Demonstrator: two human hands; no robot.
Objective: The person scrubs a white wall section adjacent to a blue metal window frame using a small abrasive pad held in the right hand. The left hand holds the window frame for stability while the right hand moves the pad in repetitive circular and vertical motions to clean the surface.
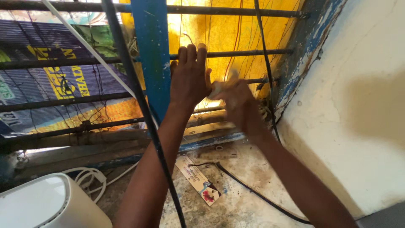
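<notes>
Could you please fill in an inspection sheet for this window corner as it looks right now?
Surface: stained concrete sill, dusty and paint-flecked.
Job's things: small pale object, blurred, kind unclear, in the right hand; horizontal window bars against yellow sheeting.
Clutter: flat printed packet lying on the sill; white rounded device at lower left.
Grippers: left hand raised flat, fingers up at a bar; right hand closed around the pale object.
Cables: thick black cable crossing the view; thinner black cable on the sill; coiled white cord.
Surroundings: blue painted frame post; whitewashed wall at right.
</notes>
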